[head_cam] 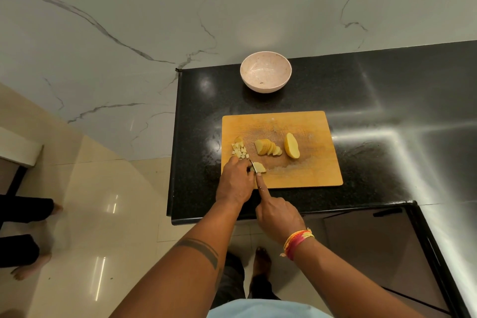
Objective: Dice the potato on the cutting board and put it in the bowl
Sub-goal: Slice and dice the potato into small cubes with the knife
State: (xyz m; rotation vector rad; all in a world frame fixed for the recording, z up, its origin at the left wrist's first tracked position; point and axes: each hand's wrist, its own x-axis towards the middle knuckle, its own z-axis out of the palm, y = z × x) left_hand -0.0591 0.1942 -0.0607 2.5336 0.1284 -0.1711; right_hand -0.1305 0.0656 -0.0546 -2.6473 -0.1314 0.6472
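On the wooden cutting board (pixel 304 124) lie a potato half (pixel 292 145), a fan of potato slices (pixel 267 147) and a small heap of diced cubes (pixel 240 150) at the left edge. My left hand (pixel 236 182) presses down on a few stacked slices (pixel 259 167) at the board's near left. My right hand (pixel 277 215) grips a knife (pixel 253 166), index finger stretched along its spine, blade on those slices. The pink bowl (pixel 265 71) stands behind the board with no potato in it.
The board lies on a black granite counter (pixel 374 100) whose left edge drops to a tiled floor. A marble wall rises behind. Another person's bare feet (pixel 31 266) stand on the floor at far left. My own feet show below the counter edge.
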